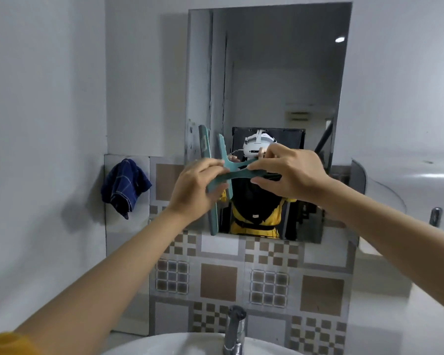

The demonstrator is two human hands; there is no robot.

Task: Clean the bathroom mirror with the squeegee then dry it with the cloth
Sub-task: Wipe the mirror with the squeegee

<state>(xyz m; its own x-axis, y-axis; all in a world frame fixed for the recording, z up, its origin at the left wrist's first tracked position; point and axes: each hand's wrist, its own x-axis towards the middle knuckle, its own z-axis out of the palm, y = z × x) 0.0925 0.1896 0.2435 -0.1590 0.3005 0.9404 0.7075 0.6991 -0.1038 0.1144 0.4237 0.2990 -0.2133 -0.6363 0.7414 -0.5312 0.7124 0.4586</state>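
A teal squeegee (214,218) stands with its blade upright against the lower left part of the wall mirror (280,73). My left hand (198,190) grips the squeegee near the blade's middle. My right hand (290,172) holds its handle, which points to the right. Both hands are in front of the mirror's lower half, and the squeegee's reflection shows just right of the blade. A dark blue checked cloth (124,187) hangs on the wall to the left of the mirror, apart from both hands.
Patterned brown and grey tiles (218,283) cover the wall below the mirror. A chrome tap (235,329) rises from the white basin (180,344) at the bottom edge. A glass shelf (385,190) juts out at the right, with a second chrome fitting (435,216) beside it.
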